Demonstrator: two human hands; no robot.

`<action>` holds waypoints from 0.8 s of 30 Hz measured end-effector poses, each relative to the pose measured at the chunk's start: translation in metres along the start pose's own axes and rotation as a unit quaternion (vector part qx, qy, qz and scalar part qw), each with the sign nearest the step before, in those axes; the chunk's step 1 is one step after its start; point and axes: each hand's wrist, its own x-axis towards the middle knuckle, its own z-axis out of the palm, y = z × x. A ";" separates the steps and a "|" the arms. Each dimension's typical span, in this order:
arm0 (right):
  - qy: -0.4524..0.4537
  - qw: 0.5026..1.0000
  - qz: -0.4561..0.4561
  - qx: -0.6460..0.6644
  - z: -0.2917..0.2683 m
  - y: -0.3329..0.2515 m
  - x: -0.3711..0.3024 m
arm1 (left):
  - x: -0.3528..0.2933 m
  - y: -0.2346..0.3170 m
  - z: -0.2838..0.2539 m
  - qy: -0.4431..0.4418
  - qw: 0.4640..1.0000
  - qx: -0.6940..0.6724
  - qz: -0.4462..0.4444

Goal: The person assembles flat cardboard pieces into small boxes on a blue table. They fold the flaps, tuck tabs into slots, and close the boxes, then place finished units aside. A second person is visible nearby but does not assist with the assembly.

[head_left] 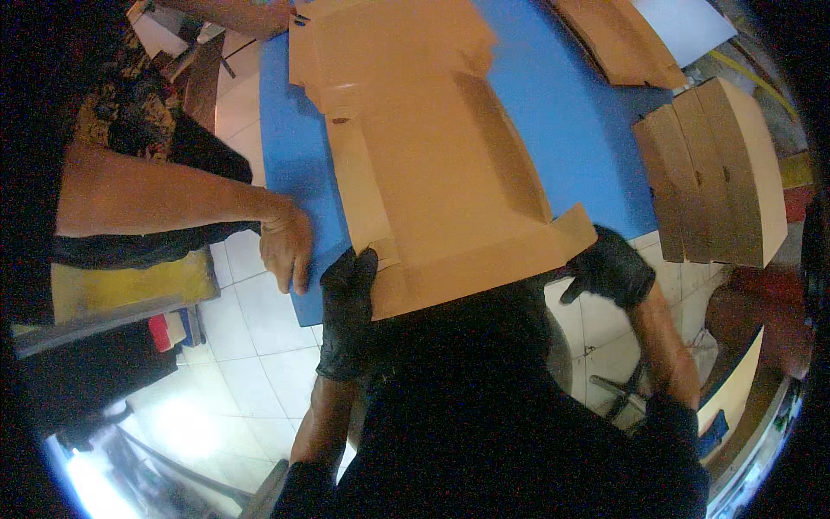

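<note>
A flat brown cardboard box blank with partly raised side flaps lies across a blue tabletop, its near edge reaching toward my body. My left hand, in a black glove, grips the near left corner, thumb on top and the other fingers hidden underneath. At the near right corner my right hand, also black-gloved, touches a raised corner flap. Its thumb stands apart from the fingers, which are partly behind the flap.
Another person's hand rests on the table's left edge. A second cardboard piece lies at the far right. Stacked folded cardboard boxes stand at the right side. A yellow-topped surface is at the left, above white floor tiles.
</note>
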 end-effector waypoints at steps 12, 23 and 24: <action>0.169 0.977 -0.132 -0.004 0.033 0.021 0.014 | -0.024 0.015 -0.014 -0.134 0.981 0.106 0.094; 0.106 0.926 -0.159 -0.325 0.008 -0.007 -0.002 | -0.035 -0.010 -0.040 -0.265 0.946 0.188 -0.013; 0.138 0.951 -0.127 -0.245 0.011 -0.003 -0.004 | -0.031 -0.007 -0.041 -0.259 0.947 0.187 -0.025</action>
